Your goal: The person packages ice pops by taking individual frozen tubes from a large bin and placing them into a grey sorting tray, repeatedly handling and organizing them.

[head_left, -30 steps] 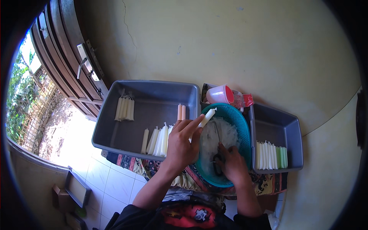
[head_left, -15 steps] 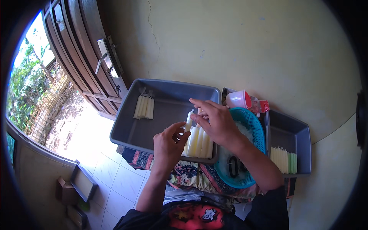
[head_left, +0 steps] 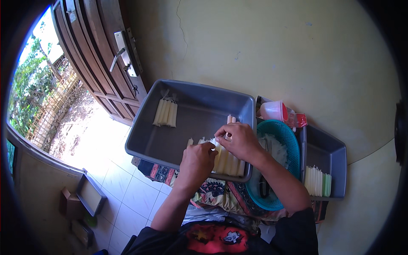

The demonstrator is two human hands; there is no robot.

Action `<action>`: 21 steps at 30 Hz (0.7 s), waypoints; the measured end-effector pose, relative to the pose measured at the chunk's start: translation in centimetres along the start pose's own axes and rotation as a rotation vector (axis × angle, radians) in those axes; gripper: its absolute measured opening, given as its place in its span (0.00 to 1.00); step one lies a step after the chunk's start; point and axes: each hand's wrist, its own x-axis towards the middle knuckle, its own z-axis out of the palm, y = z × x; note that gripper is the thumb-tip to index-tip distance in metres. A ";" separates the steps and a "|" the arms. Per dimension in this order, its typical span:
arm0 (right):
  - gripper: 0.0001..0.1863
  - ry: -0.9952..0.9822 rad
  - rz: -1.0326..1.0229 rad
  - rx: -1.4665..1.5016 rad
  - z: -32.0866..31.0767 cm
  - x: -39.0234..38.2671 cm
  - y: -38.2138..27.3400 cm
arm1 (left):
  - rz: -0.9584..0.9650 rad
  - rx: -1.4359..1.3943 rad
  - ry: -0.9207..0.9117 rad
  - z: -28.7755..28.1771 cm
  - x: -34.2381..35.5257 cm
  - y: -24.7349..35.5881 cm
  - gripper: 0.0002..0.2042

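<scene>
My left hand [head_left: 197,162] is curled at the front of the large grey tub [head_left: 148,151], over a row of pale filled plastic tubes [head_left: 229,166]; what its fingers grip is hidden. Just right of it, my right hand [head_left: 240,140] pinches at the tied tops of these tubes; whether it holds one is unclear. Two pinkish tubes [head_left: 230,118] stand behind my right hand. A bunch of cream tubes [head_left: 165,112] lies at the tub's back left.
A teal basket [head_left: 291,148] holds clear plastic and black-handled scissors [head_left: 263,189]. A smaller grey tub [head_left: 335,148] holds white and green tubes. A pink cup [head_left: 272,110] is behind the basket. An open wooden door [head_left: 97,51] is at left, trays [head_left: 90,195] below.
My right hand left the scissors in the basket for the large tub. The white tube held raised between my hands has come down among the row, and both hands are lower over it.
</scene>
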 end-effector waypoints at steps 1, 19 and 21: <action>0.10 -0.005 -0.018 -0.035 0.0 0.0 0.0 | 0.033 -0.001 0.015 0.1 0.1 -0.2 0.10; 0.14 -0.120 0.033 -0.145 0.3 -0.1 -0.1 | -0.019 0.055 0.013 0.2 -0.1 0.3 0.09; 0.14 -0.111 0.020 -0.136 0.6 -0.1 0.1 | -0.014 0.059 0.020 0.3 -0.1 0.2 0.09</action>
